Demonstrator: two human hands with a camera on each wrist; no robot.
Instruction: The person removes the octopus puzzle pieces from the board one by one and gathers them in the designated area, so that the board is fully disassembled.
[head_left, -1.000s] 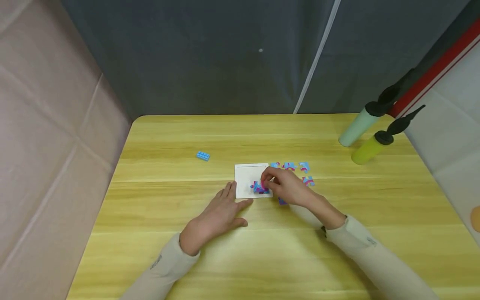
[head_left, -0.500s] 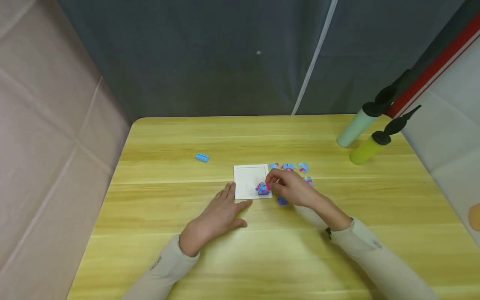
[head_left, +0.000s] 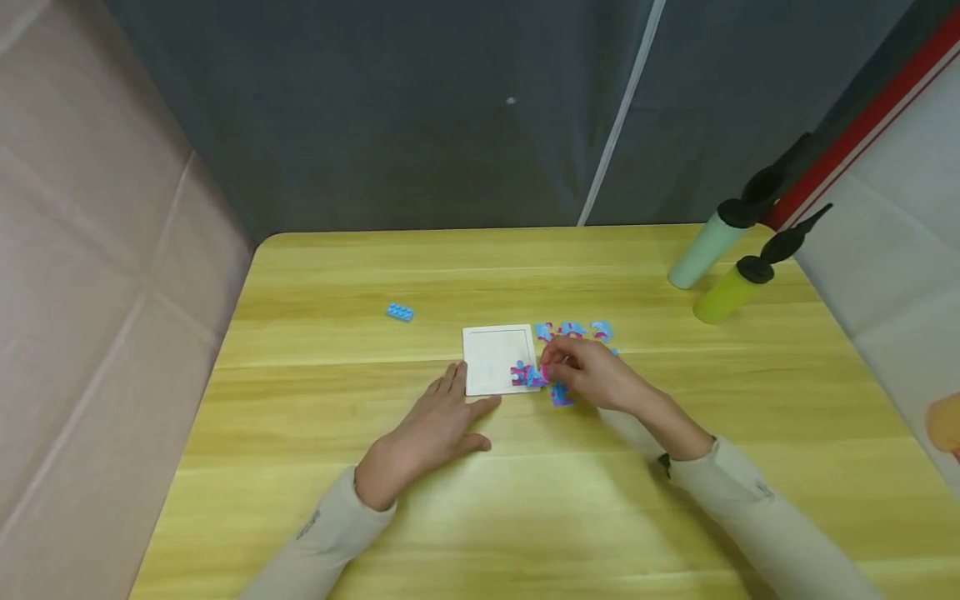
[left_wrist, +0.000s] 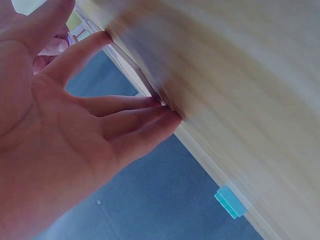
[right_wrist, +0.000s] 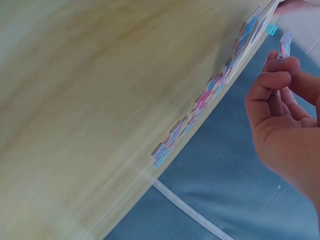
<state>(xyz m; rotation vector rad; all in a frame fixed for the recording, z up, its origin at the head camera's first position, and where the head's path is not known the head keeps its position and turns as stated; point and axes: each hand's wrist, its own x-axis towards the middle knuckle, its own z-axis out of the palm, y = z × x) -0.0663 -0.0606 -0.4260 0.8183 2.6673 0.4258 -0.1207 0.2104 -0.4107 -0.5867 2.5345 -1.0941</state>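
My right hand (head_left: pixel 592 371) pinches a blue and pink jigsaw piece (right_wrist: pixel 285 45) between thumb and fingertips; the right wrist view has it raised off the table. In the head view that piece (head_left: pixel 531 376) appears over the lower right corner of a white puzzle tray (head_left: pixel 491 350). My left hand (head_left: pixel 431 429) lies with straight fingers touching the tray's left and near edges, as the fingertips (left_wrist: pixel 160 102) also show in the left wrist view. Several more pieces (head_left: pixel 572 329) lie right of the tray, partly hidden by my right hand. A further piece (head_left: pixel 561 394) sits by the tray's lower right corner.
A blue toy brick (head_left: pixel 401 312) lies behind and left of the tray. A mint cylinder (head_left: pixel 705 252) and a yellow-green cylinder (head_left: pixel 727 296), both with black tops, stand at the table's back right. A dark curtain (head_left: pixel 375 117) hangs behind the table.
My right hand has moved slightly right with the jigsaw piece, which has turned in the fingers. My left hand has kept its place against the tray. The head view has shifted a little.
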